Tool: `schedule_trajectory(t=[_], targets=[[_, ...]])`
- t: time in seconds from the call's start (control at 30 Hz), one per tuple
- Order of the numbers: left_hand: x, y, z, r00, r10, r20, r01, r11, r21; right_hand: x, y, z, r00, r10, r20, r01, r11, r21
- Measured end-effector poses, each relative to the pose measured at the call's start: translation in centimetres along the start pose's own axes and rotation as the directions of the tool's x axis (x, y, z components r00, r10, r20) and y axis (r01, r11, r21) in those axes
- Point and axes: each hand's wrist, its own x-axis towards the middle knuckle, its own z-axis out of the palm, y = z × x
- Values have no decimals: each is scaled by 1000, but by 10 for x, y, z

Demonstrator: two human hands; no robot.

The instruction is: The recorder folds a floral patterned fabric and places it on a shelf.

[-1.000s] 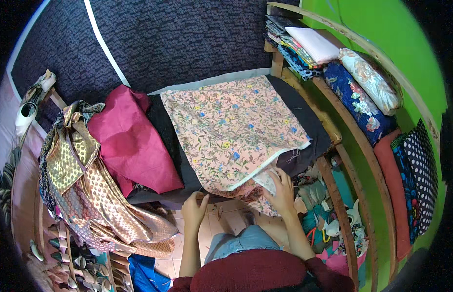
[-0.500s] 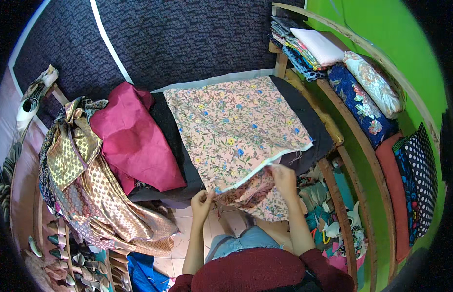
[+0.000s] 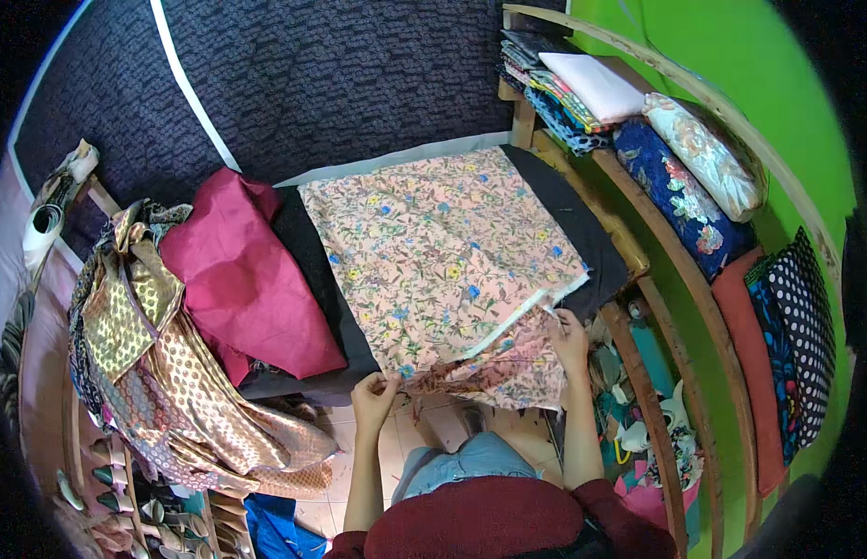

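Observation:
A pink fabric printed with flowers lies spread over a black-covered surface, its near edge hanging toward me. Along that edge runs a white selvage strip, with a loose fold of the same cloth below it. My left hand pinches the near left corner of the fabric. At the near right edge, my right hand grips the cloth between thumb and fingers, close to the end of the white strip.
Crumpled magenta cloth and shiny gold patterned fabric lie on the left. Folded fabrics and rolled ones rest on the curved wooden shelf at right. Shoes stand on a rack at lower left.
My right hand has slid right and slightly down along the fabric's near edge, drawing the hanging fold wider. My left hand stays at the left corner. The view has shifted slightly.

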Motion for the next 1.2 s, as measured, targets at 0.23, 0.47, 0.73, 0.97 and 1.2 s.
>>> schedule_trajectory(t=[0.23, 0.47, 0.73, 0.97, 1.2], targets=[[2, -4, 2, 997, 0, -73, -1, 1000, -15, 2, -32, 8, 999, -42, -20, 37, 974, -224], [-2, 32, -1, 982, 142, -126, -91, 936, 340, 16, 17, -16, 974, 207, 88, -191, 967, -168], [2, 87, 46, 786, 507, 355, -608, 530, 591, 1, 17, 0, 995, -99, -7, 99, 995, -24], [50, 76, 61, 674, 441, 592, -724, 553, 412, 0, 3, 10, 981, -162, -109, 167, 985, 36], [84, 113, 37, 865, 461, 199, -498, 838, 223, -5, -29, -1, 987, 90, 131, -90, 996, -7]])
